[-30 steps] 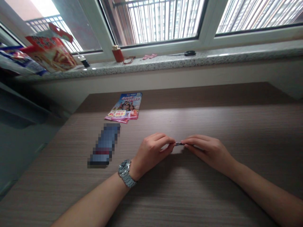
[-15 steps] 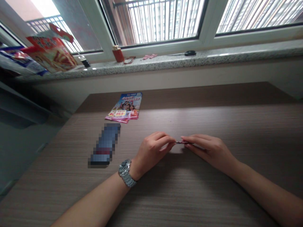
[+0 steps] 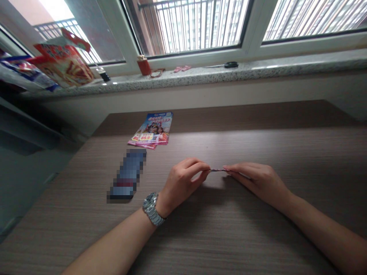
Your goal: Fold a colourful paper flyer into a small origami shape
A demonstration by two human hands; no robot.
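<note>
Between my two hands, a thin flat strip (image 3: 217, 170) is seen edge-on above the table; what it is cannot be made out. My left hand (image 3: 185, 182), with a metal watch (image 3: 154, 209) on the wrist, pinches its left end between thumb and fingers. At its right end, my right hand (image 3: 256, 178) has the thumb and fingers pressed together on it. A short stretch of the strip shows between the fingertips.
On the wooden table (image 3: 272, 145), a pixelated phone-like object (image 3: 128, 173) lies left of my hands, below colourful leaflets (image 3: 153, 128). The stone sill (image 3: 197, 76) bears scissors (image 3: 230, 65), a red container (image 3: 143, 66), pink pieces (image 3: 182, 68) and food bags (image 3: 65, 65).
My hands have moved slightly apart and a little up in the view, and more of the thin strip shows between them.
</note>
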